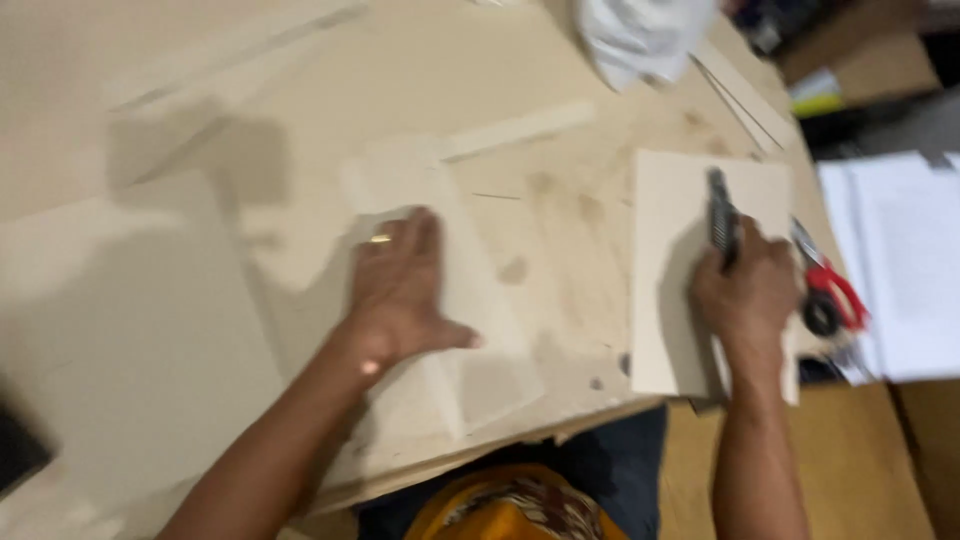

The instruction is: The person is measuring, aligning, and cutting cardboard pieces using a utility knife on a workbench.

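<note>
Nearest, at the bottom edge: the person's lap, dark cloth over an orange patterned garment [510, 510].

Left hand [400, 290]: spread flat, palm down, fingers apart, a ring on one finger; it presses on a pale rectangular sheet of thin card [470, 300] lying on the tan plywood worktable [560, 200]. It clamps nothing, only holds the sheet down.

Right hand [750, 295]: closed in a fist round the handle of a dark utility knife [722, 222], the tool pointing away from the body. It rests on a second cream rectangular board [670, 260] that lies at the table's near right edge and overhangs it slightly. The two hands are well apart, one sheet under each.

Step in hand, as a judgement: the knife appears to be set on the right board for a cut or score, while the left sheet is only steadied. A further stroke would call for firm downward pressure and a straight pull toward the body; no straightedge shows beside the blade.

Just right of the right hand: red-handled scissors [830, 290], touching the board's edge.

Further right, off the table: a white stack of paper sheets [900, 260]; markings too blurred to tell.

Mid-table: a narrow pale card strip [520, 130].

Far edge: a crumpled white plastic bag [640, 35], thin strips beside it. Beyond, a brown cardboard box [860, 50] with a yellow-green flat item [818, 100] below it; no label is legible.
</note>
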